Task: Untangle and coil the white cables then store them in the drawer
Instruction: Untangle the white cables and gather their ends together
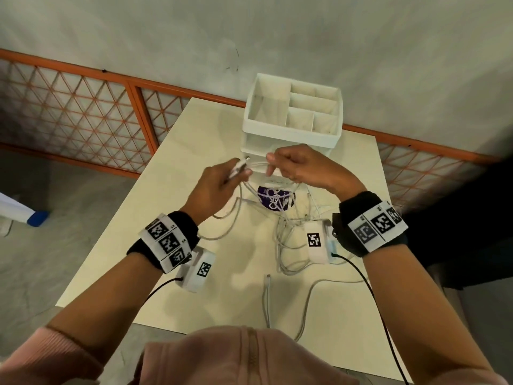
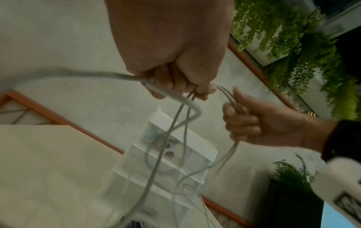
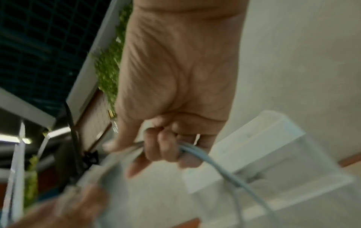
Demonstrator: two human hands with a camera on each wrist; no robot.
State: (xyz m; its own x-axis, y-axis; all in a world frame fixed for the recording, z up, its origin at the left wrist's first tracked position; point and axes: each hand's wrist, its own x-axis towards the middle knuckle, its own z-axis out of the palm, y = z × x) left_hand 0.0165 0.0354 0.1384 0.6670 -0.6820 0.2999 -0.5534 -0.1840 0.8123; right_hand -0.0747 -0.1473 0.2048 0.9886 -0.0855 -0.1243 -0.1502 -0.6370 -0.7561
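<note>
Several white cables [image 1: 288, 245] lie tangled on the cream table [image 1: 194, 151]. Both hands are raised just in front of the white drawer organizer [image 1: 291, 129]. My left hand [image 1: 238, 170] grips a bunch of strands with a plug end sticking out of it. My right hand [image 1: 270, 165] grips strands of the same bundle close beside it. In the left wrist view, the cables [image 2: 175, 123] hang in loops from the left hand [image 2: 181, 86] and the right hand [image 2: 246, 118]. In the blurred right wrist view, curled fingers [image 3: 166, 146] enclose a cable [image 3: 215, 166]. The hands hide the drawer fronts.
A round purple labelled object [image 1: 273, 200] lies under the cables behind the hands. One loose cable end [image 1: 267, 295] runs toward the table's near edge. An orange lattice fence [image 1: 83, 112] stands behind the table. A white and blue object [image 1: 25, 215] lies on the floor at the left.
</note>
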